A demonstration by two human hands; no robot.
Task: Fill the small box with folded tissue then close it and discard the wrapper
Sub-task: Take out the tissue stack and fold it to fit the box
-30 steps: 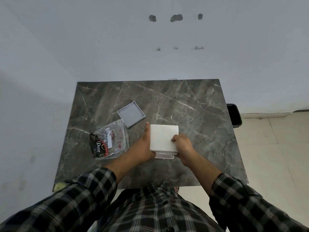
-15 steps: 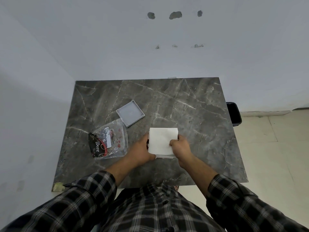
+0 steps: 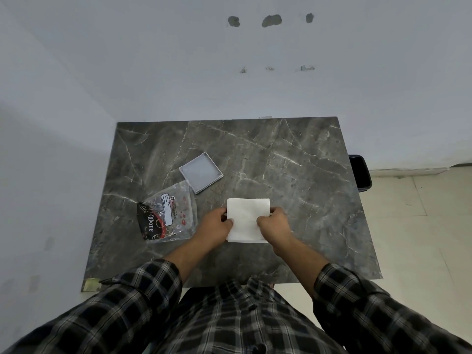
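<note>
Both hands clamped on tissue [image 3: 246, 217]: left hand [image 3: 213, 223] pinching left edge, right hand [image 3: 274, 223] right edge. Wrapper [image 3: 167, 217] just left of tissue, lid [image 3: 201, 172] up-left, both flat on table [image 3: 293, 175].

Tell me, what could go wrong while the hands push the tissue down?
The tissue stack hides the box, so it could catch on the rim and crumple. The left hand and right hand press from both sides, so the sheets might bulge. The wrapper overlaps the lid and could drag it.
</note>
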